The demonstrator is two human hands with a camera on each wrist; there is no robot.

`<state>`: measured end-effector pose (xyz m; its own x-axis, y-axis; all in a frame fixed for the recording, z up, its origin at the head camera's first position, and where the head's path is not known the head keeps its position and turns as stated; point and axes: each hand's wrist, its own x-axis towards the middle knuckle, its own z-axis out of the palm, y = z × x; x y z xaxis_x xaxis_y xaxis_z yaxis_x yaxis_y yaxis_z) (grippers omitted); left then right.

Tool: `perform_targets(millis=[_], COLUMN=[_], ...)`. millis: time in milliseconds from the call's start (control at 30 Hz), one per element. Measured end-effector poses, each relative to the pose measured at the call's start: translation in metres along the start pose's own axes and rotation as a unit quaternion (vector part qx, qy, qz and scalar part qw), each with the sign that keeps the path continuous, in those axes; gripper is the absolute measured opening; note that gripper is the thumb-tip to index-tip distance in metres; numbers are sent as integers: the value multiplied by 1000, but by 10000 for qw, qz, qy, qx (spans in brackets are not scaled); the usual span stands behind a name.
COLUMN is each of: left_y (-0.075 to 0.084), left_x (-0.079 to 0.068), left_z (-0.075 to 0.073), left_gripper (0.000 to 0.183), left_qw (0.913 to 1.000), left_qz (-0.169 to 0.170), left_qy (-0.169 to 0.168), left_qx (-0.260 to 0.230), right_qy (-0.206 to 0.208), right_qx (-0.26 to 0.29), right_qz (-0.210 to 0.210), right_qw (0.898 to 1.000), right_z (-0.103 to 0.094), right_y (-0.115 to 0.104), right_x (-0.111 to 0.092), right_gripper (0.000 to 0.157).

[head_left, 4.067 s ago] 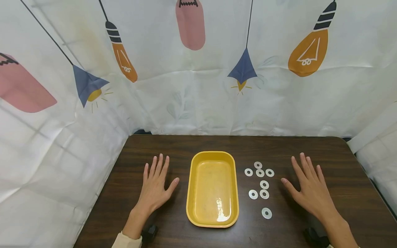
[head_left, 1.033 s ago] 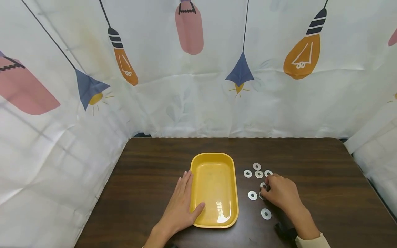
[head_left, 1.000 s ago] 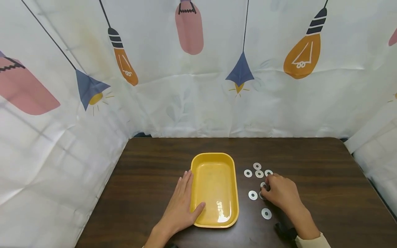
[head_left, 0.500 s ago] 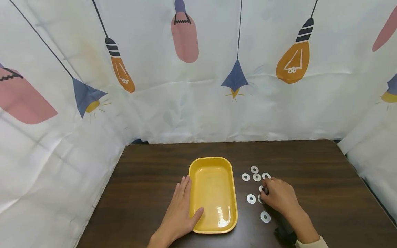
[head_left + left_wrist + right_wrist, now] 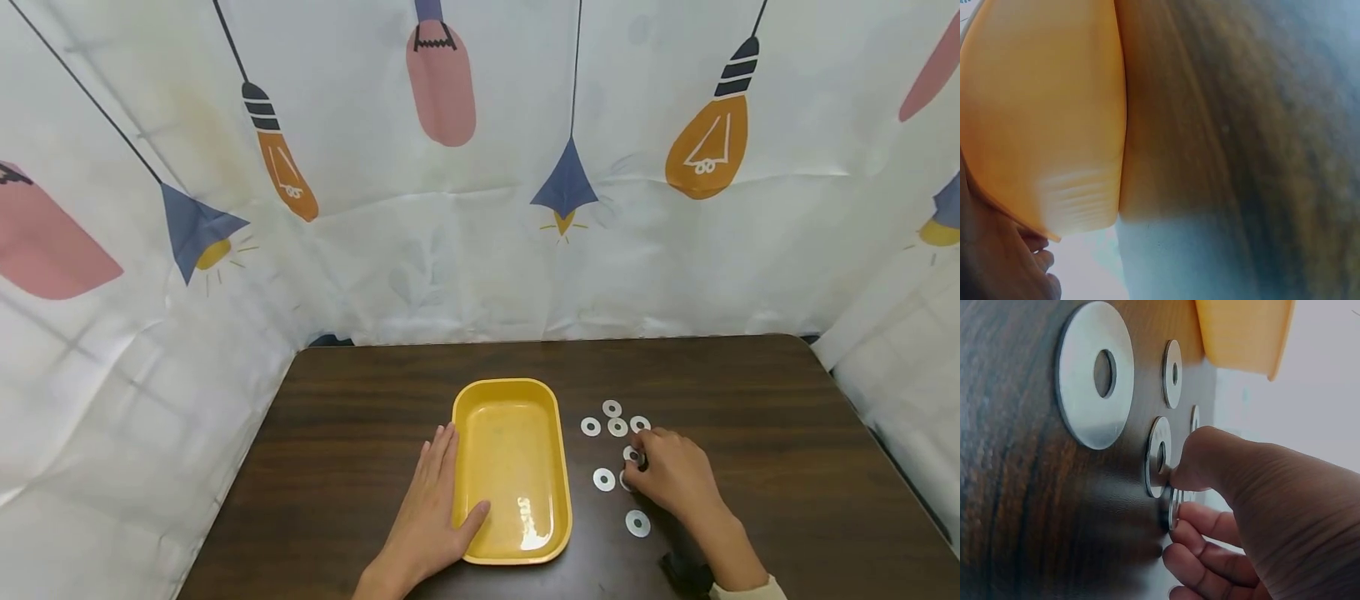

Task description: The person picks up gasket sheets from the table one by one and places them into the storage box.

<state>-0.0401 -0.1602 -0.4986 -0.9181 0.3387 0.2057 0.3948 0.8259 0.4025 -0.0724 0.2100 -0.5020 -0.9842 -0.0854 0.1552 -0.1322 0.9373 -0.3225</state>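
A yellow plastic tray (image 5: 512, 467) sits on the dark wooden table. My left hand (image 5: 431, 508) rests along its left side, fingers straight against the outer wall, thumb over the rim. Flat metal washers (image 5: 630, 526) lie scattered right of the tray. My right hand (image 5: 678, 475) is down among them, thumb and index finger pinching at the edges of one washer (image 5: 1174, 512) close to the tabletop. Another washer (image 5: 1154, 478) lies flat right beside the thumb. The curled right fingers partly hide some washers in the head view. The left wrist view shows mostly the tray's outer wall (image 5: 1054, 112).
Several more washers lie ahead of the right hand, among them a washer (image 5: 612, 402) farthest back. One large-looking washer (image 5: 1075, 375) is nearest the right wrist camera. A white curtain (image 5: 480, 275) with lamp prints hangs behind the table (image 5: 360, 400).
Over the longer span, my left hand moved right onto the tray, and my right hand moved left onto the washers. In the last second both hands stay put; the head view shifts slightly.
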Motion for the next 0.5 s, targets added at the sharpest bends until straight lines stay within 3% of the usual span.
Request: perform_targets(millis=[167,333,500], left_y=[-1,-2,1], left_x=[-1,-2,1], left_z=[1,1,2], left_gripper=[102,101,102], left_qw=[9999,9994,9997], left_qz=[126,252,225], left_qy=[104,227,137], left_qx=[27,68,-3], right_qy=[177,122,-2], right_qx=[104,195,456], right_qz=[28,159,314], right_qw=[9998,9996,9985], right_z=[4,7,6], right_y=[0,1,6], right_x=[-2,-3,-2], right_gripper=[12,16,19])
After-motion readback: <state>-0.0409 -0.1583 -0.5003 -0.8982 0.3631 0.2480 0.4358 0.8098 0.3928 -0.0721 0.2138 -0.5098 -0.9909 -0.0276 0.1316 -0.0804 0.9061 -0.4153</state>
